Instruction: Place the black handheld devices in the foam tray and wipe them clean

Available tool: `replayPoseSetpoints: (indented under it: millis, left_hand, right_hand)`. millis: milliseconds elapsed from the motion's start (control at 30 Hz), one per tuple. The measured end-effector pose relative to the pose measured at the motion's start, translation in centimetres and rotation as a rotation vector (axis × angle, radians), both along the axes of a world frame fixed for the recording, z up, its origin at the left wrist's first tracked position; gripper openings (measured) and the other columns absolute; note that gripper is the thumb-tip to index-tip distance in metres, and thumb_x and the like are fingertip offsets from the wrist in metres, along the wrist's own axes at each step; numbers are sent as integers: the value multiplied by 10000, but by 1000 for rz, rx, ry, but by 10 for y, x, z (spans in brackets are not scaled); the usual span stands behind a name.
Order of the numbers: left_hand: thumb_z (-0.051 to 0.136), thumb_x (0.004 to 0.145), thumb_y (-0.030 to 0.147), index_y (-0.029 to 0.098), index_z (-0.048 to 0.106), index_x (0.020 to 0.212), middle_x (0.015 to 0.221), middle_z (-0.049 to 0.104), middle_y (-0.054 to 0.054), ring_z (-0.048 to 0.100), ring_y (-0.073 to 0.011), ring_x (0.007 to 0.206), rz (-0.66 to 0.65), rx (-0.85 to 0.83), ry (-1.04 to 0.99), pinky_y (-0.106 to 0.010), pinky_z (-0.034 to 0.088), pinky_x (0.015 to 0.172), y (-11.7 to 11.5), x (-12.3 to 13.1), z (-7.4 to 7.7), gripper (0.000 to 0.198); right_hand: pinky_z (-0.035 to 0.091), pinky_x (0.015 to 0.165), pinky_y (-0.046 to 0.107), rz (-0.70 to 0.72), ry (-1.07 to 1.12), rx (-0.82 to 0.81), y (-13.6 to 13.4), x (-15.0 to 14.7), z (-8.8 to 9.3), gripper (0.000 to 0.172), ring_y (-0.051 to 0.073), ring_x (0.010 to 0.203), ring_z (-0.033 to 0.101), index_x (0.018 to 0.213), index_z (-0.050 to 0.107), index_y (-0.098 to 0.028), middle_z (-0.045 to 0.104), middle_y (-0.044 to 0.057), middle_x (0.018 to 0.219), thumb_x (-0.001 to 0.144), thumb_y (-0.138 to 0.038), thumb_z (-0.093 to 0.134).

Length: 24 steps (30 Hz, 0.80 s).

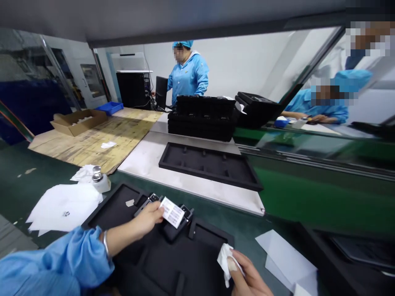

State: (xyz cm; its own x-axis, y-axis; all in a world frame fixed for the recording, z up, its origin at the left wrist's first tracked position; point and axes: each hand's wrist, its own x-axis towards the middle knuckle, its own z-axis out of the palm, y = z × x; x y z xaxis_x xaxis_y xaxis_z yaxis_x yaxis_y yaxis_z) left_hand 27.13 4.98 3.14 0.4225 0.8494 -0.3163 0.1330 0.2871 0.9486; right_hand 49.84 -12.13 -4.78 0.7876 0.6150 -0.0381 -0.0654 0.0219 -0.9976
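Pinched in my left hand [148, 217] is a white label card [173, 212] printed with barcodes, held over a black foam tray [166, 263]. Under and beside the card, small black devices [173, 231] sit in the tray's compartments; the card partly covers one of them. My right hand [247, 274] grips a crumpled white tissue [226, 259] at the tray's right side. A small pale scrap [130, 203] lies in the tray's far left compartment.
White sheets [64, 205] and a pump bottle [101, 181] lie left of the tray; more sheets [286, 259] are at right. Beyond stand another foam tray [210, 166], stacked black trays [202, 123] and a cardboard box [78, 122]. Co-workers in blue are across the bench and at right.
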Motion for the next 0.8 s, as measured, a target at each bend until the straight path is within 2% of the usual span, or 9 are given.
replayPoseSetpoints:
  millis: [100,200,267,333,500,633,733,800]
  left_hand:
    - [666,794,445,172,614,809,892,721,-86,672,-222,913,76,-120,-148,-351,482,898,-27,-8,-19,279]
    - [671,777,423,165,625,893,955,720,-107,678,-224,920,115,-266,-259,-358,485,898,-33,-8,-29,287]
    - [659,782,398,149,622,958,950,719,-132,693,-235,866,119,-375,-307,-380,506,856,-33,-10,-33,308]
    - [636,798,362,134,615,1004,959,717,-150,703,-235,842,119,-452,-350,-383,514,846,-33,-14,-37,308]
    - [543,859,299,123,586,1074,1046,709,-173,710,-228,903,111,-509,-424,-376,523,884,-35,-19,-40,281]
    - [474,898,291,111,577,1071,1049,708,-195,713,-248,940,70,-468,-375,-391,541,874,-35,-16,-38,271]
    - [402,936,268,124,566,1040,991,717,-170,724,-231,868,55,-365,-238,-375,556,814,-30,-19,-36,241]
    - [424,933,268,145,562,975,907,716,-126,721,-219,793,57,-256,-105,-355,556,756,-25,-29,-33,190]
  right_hand:
    - [549,693,314,263,106,53,14,-26,20,335,254,859,655,802,760,-166,699,115,973,598,-418,842]
    - [506,541,271,405,280,107,36,-59,38,288,188,636,618,794,762,-162,699,87,791,573,-333,834]
    - [440,466,231,402,369,119,50,-75,43,279,142,524,553,777,757,-155,675,57,677,538,-285,819]
    - [404,448,210,374,388,123,60,-84,42,272,123,492,527,759,752,-152,667,43,644,512,-255,797]
    - [423,478,219,309,358,98,67,-86,28,275,130,507,553,733,751,-141,689,53,657,470,-216,783]
    - [448,480,231,199,329,102,70,-82,16,260,146,518,590,732,743,-151,705,49,680,482,-224,745]
    - [457,481,232,173,297,97,71,-80,10,269,147,518,601,744,744,-147,709,54,682,485,-216,730]
    - [471,493,241,181,263,86,70,-81,7,272,150,527,607,762,749,-149,716,57,701,499,-217,737]
